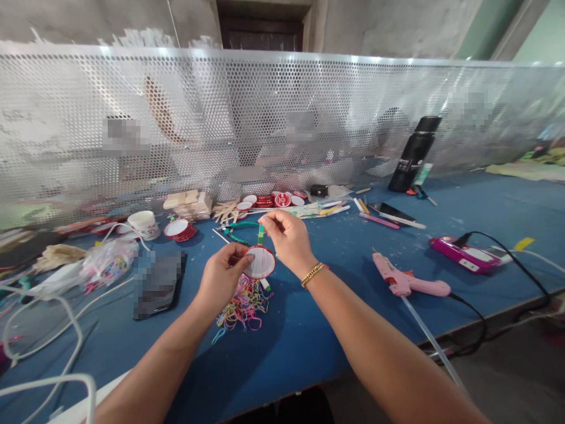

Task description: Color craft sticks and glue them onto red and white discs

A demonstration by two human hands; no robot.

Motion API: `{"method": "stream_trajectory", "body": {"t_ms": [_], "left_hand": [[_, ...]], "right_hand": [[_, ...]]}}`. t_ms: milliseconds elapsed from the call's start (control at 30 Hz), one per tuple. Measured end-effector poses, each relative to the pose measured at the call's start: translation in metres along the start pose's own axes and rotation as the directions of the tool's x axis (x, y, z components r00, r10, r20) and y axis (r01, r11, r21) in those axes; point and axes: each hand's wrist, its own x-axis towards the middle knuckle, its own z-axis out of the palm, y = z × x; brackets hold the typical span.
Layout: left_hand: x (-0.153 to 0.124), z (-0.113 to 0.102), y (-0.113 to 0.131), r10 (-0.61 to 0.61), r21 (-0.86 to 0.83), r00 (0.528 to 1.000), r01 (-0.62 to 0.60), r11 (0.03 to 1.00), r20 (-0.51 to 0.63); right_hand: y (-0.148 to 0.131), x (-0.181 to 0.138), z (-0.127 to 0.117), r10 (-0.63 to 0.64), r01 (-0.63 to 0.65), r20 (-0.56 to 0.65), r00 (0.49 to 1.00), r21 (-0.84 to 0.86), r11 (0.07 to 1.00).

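Note:
My left hand is closed on a small round lid, white with a red rim, held above the blue table. A thin band runs across the lid's face. My right hand, with a gold bracelet on the wrist, pinches that band just above the lid. A green stick stands up behind the lid. Under the lid lies a heap of coloured rubber bands.
A pink glue gun with a glue stick lies to the right, and a magenta device with a black cable further right. A black phone lies at left. More red lids, wooden sticks, a paper cup and a black bottle stand along the perforated metal screen.

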Motion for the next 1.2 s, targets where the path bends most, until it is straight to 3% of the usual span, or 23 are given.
{"method": "stream_trajectory", "body": {"t_ms": [1200], "left_hand": [[-0.0015, -0.0012, -0.0019, 0.008, -0.023, 1.000, -0.008, 1.000, -0.001]], "right_hand": [[-0.0009, -0.0009, 0.0016, 0.072, -0.080, 0.059, 0.996, 0.155, 0.985]]}}
